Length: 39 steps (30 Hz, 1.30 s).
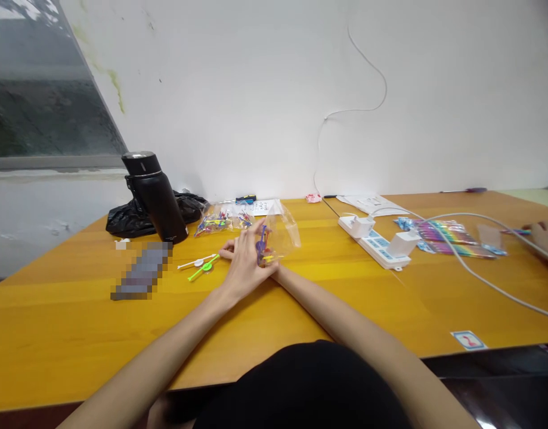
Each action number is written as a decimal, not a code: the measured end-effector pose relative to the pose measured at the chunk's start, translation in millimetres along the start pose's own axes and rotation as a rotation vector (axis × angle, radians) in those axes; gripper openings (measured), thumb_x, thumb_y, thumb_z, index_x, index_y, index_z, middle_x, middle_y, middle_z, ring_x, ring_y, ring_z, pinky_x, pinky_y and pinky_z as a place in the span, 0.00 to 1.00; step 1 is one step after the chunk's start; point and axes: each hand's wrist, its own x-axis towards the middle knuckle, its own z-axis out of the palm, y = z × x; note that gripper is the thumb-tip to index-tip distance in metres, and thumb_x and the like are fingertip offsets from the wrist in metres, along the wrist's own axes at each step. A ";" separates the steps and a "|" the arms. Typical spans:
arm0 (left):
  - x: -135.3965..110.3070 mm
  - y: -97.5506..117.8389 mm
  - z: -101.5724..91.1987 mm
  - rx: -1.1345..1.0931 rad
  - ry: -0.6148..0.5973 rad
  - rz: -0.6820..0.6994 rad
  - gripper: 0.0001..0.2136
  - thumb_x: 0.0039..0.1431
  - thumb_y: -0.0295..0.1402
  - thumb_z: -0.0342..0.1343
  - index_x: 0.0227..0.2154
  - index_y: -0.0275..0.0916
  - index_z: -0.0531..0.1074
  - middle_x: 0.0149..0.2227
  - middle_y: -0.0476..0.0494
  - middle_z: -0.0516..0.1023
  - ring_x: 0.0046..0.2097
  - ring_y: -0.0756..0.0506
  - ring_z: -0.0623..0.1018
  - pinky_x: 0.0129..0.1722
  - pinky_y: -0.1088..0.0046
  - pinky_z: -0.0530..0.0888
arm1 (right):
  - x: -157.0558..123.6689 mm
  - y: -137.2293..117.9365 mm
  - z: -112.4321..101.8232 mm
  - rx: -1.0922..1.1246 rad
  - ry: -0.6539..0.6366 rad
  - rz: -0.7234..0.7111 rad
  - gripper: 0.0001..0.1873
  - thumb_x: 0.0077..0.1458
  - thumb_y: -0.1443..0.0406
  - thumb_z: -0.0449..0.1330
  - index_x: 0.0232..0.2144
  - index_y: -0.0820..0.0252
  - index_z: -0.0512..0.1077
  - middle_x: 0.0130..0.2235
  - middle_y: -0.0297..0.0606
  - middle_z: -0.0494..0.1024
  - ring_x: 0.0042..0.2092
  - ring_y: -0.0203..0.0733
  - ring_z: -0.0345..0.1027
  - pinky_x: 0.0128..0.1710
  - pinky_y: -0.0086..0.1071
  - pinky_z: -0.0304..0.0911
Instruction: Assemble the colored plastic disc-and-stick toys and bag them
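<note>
My left hand [244,256] is closed around a clear plastic bag [286,233], with purple, red and yellow plastic pieces showing inside near the thumb. Behind it my right forearm crosses over, so most of my right hand [228,248] is hidden; its bent fingertips emerge on the left, at the upper end of a green arrow spinner [206,267]. Beside that one lies a white arrow spinner [197,262] on the table. Just beyond my hands rests another clear bag [217,221] of small colourful pieces.
Left are a black bottle [155,199], a black plastic bag [126,220] and a blurred-out flat object [144,271]. Right, a power strip [376,243] with trailing white cables [461,265] lies near rainbow-coloured packs [450,235]. Another person's hand [546,238] is at the right edge.
</note>
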 end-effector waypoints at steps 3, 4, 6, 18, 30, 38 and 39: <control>-1.0 -1.4 1.8 -0.026 -0.013 -0.004 0.43 0.52 0.28 0.62 0.69 0.48 0.48 0.60 0.38 0.67 0.58 0.34 0.69 0.58 0.54 0.66 | 3.7 12.2 29.7 0.068 0.231 0.000 0.27 0.45 0.57 0.65 0.50 0.50 0.76 0.43 0.45 0.75 0.58 0.62 0.65 0.64 0.52 0.61; -1.1 -2.0 1.8 -0.034 -0.019 -0.006 0.43 0.52 0.28 0.62 0.69 0.48 0.48 0.60 0.38 0.67 0.58 0.35 0.69 0.57 0.54 0.66 | 6.1 13.5 35.4 0.092 0.287 -0.001 0.28 0.45 0.57 0.65 0.51 0.50 0.76 0.43 0.46 0.75 0.58 0.63 0.65 0.64 0.53 0.61; -0.7 -2.7 0.9 -0.035 -0.011 -0.014 0.42 0.53 0.28 0.62 0.69 0.48 0.48 0.60 0.39 0.68 0.58 0.36 0.70 0.58 0.55 0.66 | 11.2 9.1 35.0 0.101 0.334 0.012 0.28 0.45 0.58 0.65 0.51 0.50 0.75 0.43 0.46 0.75 0.57 0.64 0.65 0.63 0.54 0.62; 2.3 -14.8 -0.1 0.056 -0.023 -0.049 0.41 0.52 0.27 0.62 0.67 0.48 0.50 0.63 0.37 0.65 0.61 0.35 0.66 0.58 0.52 0.65 | 7.1 -78.8 -99.3 -0.670 -0.112 0.290 0.18 0.52 0.51 0.65 0.28 0.60 0.71 0.27 0.31 0.72 0.30 0.36 0.64 0.34 0.31 0.62; 1.3 -38.6 -1.5 0.222 -0.109 -0.083 0.41 0.49 0.21 0.57 0.67 0.46 0.53 0.60 0.38 0.67 0.57 0.33 0.66 0.54 0.50 0.70 | 6.4 -142.9 -85.1 -0.908 0.323 -0.427 0.15 0.65 0.52 0.55 0.31 0.54 0.61 0.27 0.31 0.63 0.29 0.37 0.58 0.31 0.31 0.57; 1.9 -41.8 -3.1 0.240 -0.080 -0.094 0.40 0.49 0.22 0.57 0.67 0.44 0.53 0.61 0.38 0.67 0.57 0.34 0.66 0.55 0.51 0.69 | -4.1 -138.2 -74.2 -1.178 0.160 -0.409 0.12 0.67 0.59 0.52 0.30 0.55 0.60 0.28 0.32 0.65 0.30 0.38 0.61 0.33 0.33 0.57; 2.1 -41.4 -3.5 0.247 -0.079 -0.087 0.40 0.49 0.22 0.57 0.67 0.44 0.53 0.61 0.38 0.67 0.57 0.34 0.66 0.55 0.51 0.69 | -4.6 -137.4 -73.5 -1.210 0.138 -0.391 0.12 0.67 0.59 0.52 0.30 0.55 0.61 0.28 0.32 0.66 0.30 0.38 0.61 0.33 0.33 0.57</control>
